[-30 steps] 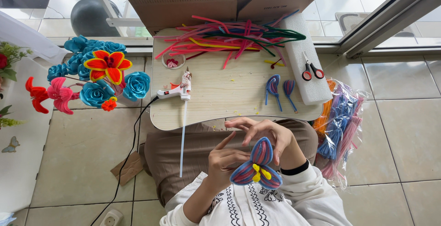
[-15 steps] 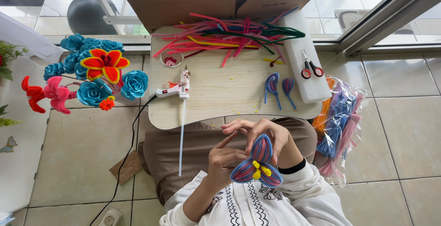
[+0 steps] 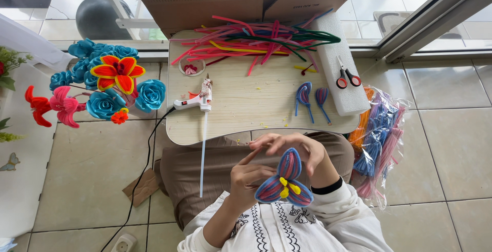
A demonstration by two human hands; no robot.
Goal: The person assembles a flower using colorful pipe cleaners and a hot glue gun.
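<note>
A flower [image 3: 285, 183] striped blue and red, yellow-centred, is seen — scissors [image 3: 346, 75] handled red, roses [image 3: 105, 103] coloured teal.

One camera on my head looks straight down — close over my lap, small table [image 3: 246, 124] just beyond.
</note>
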